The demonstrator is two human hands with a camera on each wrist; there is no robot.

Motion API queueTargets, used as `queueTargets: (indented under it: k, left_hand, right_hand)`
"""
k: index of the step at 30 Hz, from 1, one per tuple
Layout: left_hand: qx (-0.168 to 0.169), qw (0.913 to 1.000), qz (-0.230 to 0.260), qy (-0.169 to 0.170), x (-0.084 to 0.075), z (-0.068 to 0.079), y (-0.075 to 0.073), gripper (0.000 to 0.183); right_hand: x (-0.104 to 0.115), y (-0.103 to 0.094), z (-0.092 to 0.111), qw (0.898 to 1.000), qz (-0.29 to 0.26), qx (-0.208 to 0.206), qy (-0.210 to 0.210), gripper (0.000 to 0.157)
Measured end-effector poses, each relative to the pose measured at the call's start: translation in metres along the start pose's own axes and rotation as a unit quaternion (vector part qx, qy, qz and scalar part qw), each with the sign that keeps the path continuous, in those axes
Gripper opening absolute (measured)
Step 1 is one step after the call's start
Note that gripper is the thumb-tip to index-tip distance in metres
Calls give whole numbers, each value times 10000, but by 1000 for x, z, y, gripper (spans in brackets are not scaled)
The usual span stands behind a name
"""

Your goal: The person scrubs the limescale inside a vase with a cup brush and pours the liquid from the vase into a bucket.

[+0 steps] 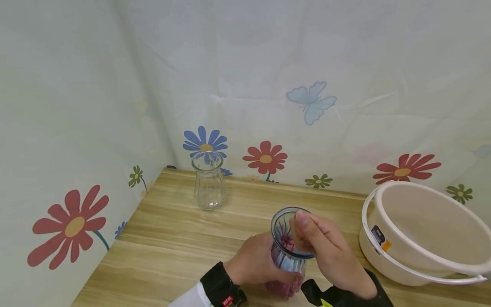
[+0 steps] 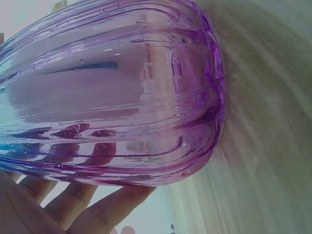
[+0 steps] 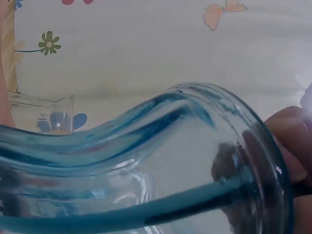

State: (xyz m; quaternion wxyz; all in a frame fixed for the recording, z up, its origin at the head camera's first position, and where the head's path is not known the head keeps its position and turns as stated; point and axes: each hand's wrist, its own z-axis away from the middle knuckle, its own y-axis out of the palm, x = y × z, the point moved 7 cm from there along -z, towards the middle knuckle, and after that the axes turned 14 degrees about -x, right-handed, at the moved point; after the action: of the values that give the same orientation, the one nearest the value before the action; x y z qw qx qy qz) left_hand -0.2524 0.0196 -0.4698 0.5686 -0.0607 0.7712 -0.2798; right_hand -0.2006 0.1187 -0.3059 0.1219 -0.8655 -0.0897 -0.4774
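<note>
One blue-to-purple ribbed glass vase (image 1: pixel 286 262) at five o'clock, left hand (image 1: pixel 253 258) wrapped round its nine-o'clock side, right hand (image 1: pixel 333 252) curled at its mouth, hold unclear; if the left grip slackens, a push there could likely twist or topple it.

Wood-grain tabletop (image 1: pixel 161 238). Clear glass vase (image 1: pixel 209 187) upright, back left. Cream bucket (image 1: pixel 402 251) on right, handle down. Blue-to-purple ribbed glass vase (image 1: pixel 289 261) front-centre, base at wood; contact unclear.
</note>
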Motion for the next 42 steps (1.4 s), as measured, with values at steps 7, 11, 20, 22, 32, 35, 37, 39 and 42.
queueTargets:
  k: [7, 11, 20, 22, 32, 35, 37, 39, 42]
  left_hand:
    - [-22, 10000, -47, 5, 1, 1, -1, 74]
    - [-7, 10000, -45, -69, 3, 0, 0, 73]
    - [-78, 9996, -164, -214, 3, 0, 0, 71]
    - [-46, 9996, -150, -237, 4, 0, 0, 72]
    - [-135, 9989, -444, -57, -1, -1, -3, 70]
    - [-122, 9990, -408, -105, 0, -1, -3, 69]
    - [-121, 9991, -396, -118, 1, -1, -2, 69]
    - [-116, 9993, -347, -114, 1, -1, -2, 70]
    - [-135, 9992, -365, -27, 1, 0, -2, 71]
  right_hand:
    - [1, -5, -5, 9843, -1612, -48, -717, 40]
    - [4, -10, -4, 9737, -2044, -195, -988, 40]
    - [22, -25, 0, 9357, -3112, -702, -1507, 41]
    - [27, -27, 1, 9254, -3322, -773, -1651, 41]
    - [35, -32, 3, 8960, -3872, -1035, -1914, 42]
    - [31, -29, 3, 9008, -3799, -1008, -1846, 41]
    - [27, -25, 3, 9114, -3606, -983, -1720, 41]
    - [22, -20, 2, 9261, -3329, -888, -1539, 41]
    - [16, -13, 0, 9487, -2785, -770, -1281, 41]
